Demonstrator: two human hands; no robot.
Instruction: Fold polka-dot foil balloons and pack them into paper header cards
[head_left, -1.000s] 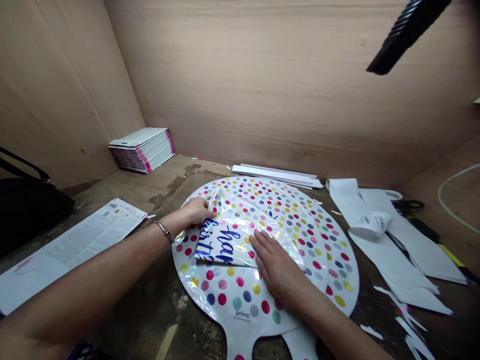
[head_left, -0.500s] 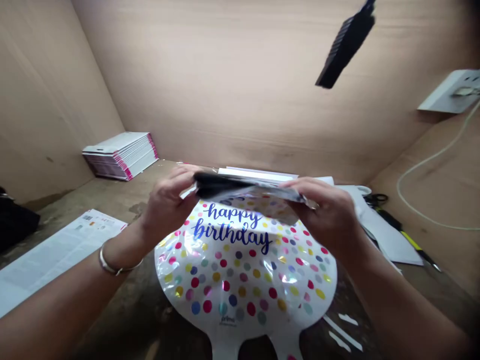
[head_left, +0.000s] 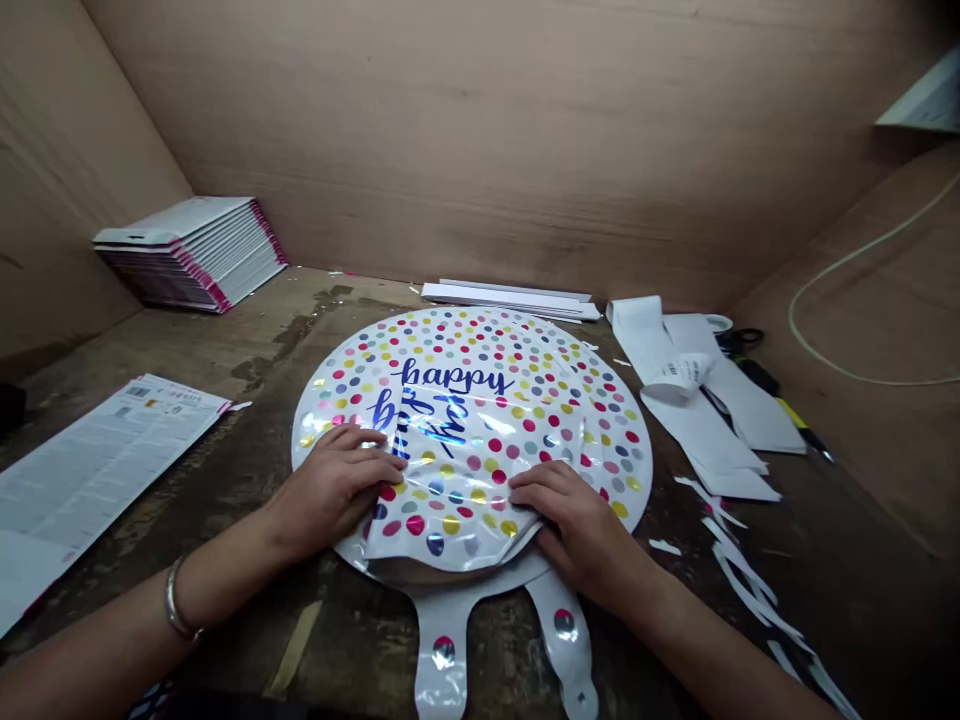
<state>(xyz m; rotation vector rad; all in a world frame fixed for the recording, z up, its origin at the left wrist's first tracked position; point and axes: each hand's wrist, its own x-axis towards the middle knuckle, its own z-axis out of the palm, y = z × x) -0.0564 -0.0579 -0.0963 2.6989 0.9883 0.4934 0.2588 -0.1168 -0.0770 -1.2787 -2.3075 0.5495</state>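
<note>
A folded foil balloon (head_left: pixel 480 480), white with coloured dots and part of some blue lettering, lies on top of a flat round foil balloon (head_left: pixel 352 365) that reads "happy". My left hand (head_left: pixel 341 490) rests at the folded balloon's left edge, fingers curled over it and thumb hidden. At its lower right side, my right hand (head_left: pixel 581 525) grips the edge, with the fingers on top and the thumb low against the side. Two tails (head_left: pixel 442 650) of the round balloon stretch toward me across the dark table.
A stack of white, pink-edged packs (head_left: pixel 195 255) stands at the back left. A printed sheet (head_left: pixel 112 480) lies on the left. To the right are paper strips (head_left: pixel 694 400), scissors (head_left: pixel 742 338), a yellow-black tool (head_left: pixel 795 415) and scraps (head_left: pixel 750 580). White strips (head_left: pixel 510 295) lie against the back wall.
Both hands came down from holding a folded item up above the round balloon; the folded balloon now lies flat on it. The view tilted downward, and the hanging black object left the picture.
</note>
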